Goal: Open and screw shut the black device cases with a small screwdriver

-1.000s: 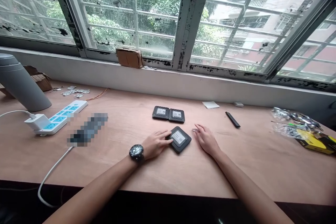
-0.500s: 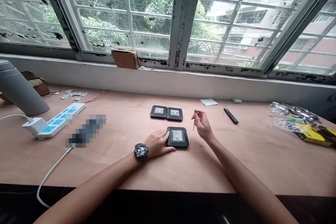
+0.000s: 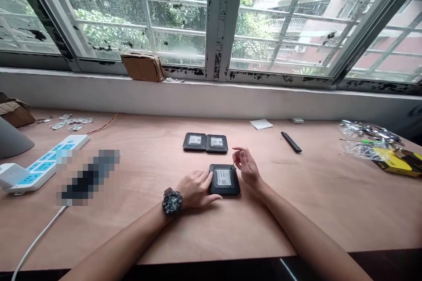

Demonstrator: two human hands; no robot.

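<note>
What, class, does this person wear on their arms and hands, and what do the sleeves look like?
The left hand has a chunky black wristwatch with a round dial at its wrist. The right hand shows nothing worn. Both forearms are bare, without sleeves or gloves.

Obstacles: paired cases (image 3: 205,142) behind front case (image 3: 224,180), narrow gap between; stick (image 3: 291,142) farther right. Passage: between cases and stick, past right hand (image 3: 247,167).

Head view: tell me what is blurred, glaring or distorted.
In the head view, a pixelated patch hides whatever lies on the wooden desk; the window panes glare with daylight; the wide lens splays the window frames outward toward the edges.
</note>
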